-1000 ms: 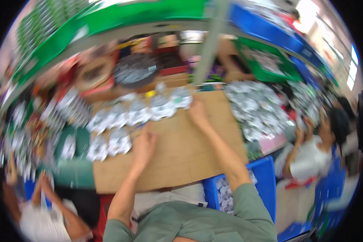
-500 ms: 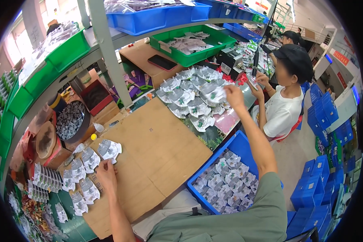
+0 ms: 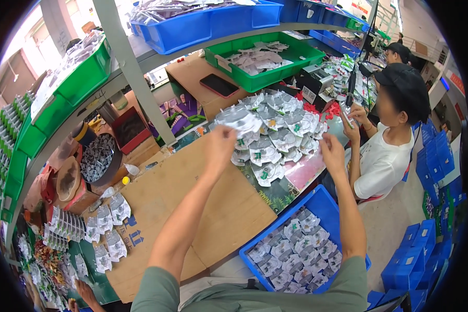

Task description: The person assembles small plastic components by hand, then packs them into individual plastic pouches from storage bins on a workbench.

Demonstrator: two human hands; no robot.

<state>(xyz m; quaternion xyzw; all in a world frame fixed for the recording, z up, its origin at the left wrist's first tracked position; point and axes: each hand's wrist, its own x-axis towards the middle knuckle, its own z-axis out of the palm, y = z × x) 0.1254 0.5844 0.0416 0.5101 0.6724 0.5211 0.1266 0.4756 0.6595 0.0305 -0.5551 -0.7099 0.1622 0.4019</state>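
My left hand (image 3: 220,151) pinches the lower edge of a clear blister pack (image 3: 239,120) with a white card, slightly blurred, over the left side of a heap. That heap of blister packs (image 3: 283,138), with small green parts inside several of them, lies beyond the cardboard sheet (image 3: 192,208). At the heap's right edge is my right hand (image 3: 334,155), its fingers loosely bent and apart, with nothing visible in them. More blister packs (image 3: 115,244) lie in short rows at the cardboard's left end.
A blue bin (image 3: 247,255) full of similar packs stands by my right arm. Green tray (image 3: 265,78) and phone (image 3: 219,85) lie behind the heap. A co-worker (image 3: 385,156) sits at right; another person's hand (image 3: 86,292) enters lower left. A shelf post (image 3: 135,73) rises ahead.
My left hand has carried a blister pack from the left rows to the heap. My right hand has let go of its pack and moved right, to the heap's edge.
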